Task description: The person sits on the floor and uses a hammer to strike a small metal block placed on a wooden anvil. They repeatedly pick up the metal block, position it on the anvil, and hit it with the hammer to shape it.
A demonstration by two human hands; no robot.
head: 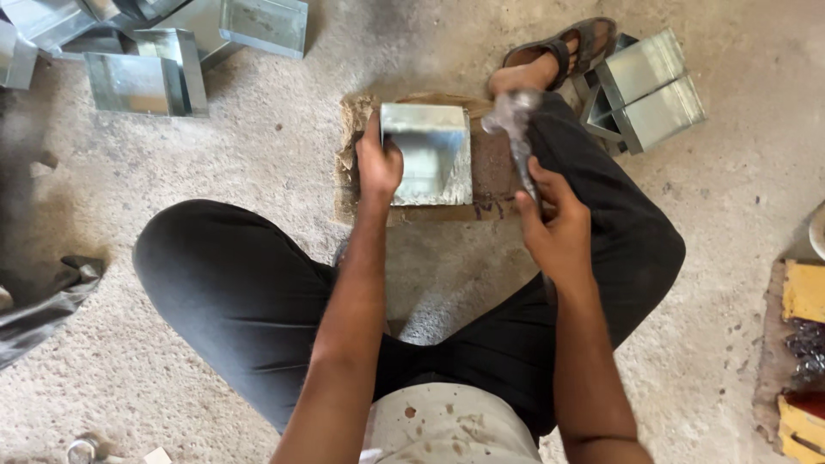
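The metal box (427, 155), an open tray of bright folded sheet metal, lies on a flat brown board (494, 167) set on the concrete floor (258, 163), directly in front of you and between your knees. Your left hand (378, 163) grips the box by its left wall, with the fingers curled over the edge and the thumb on the outside. Your right hand (559, 232) is wrapped tight around the handle of a hammer (513, 120); the hammer head is blurred and sits just above the board, close beside the upper right corner of the box. Whether the head touches the box cannot be told. You sit on the floor in dark trousers, with your right foot in a brown sandal (571, 43) just beyond the board. A pair of similar metal boxes (649, 90) rests near that foot, to the right. More metal boxes (146, 82) lie in a loose group at the upper left, well apart from the board. A yellow object (803, 292) lies at the right edge.
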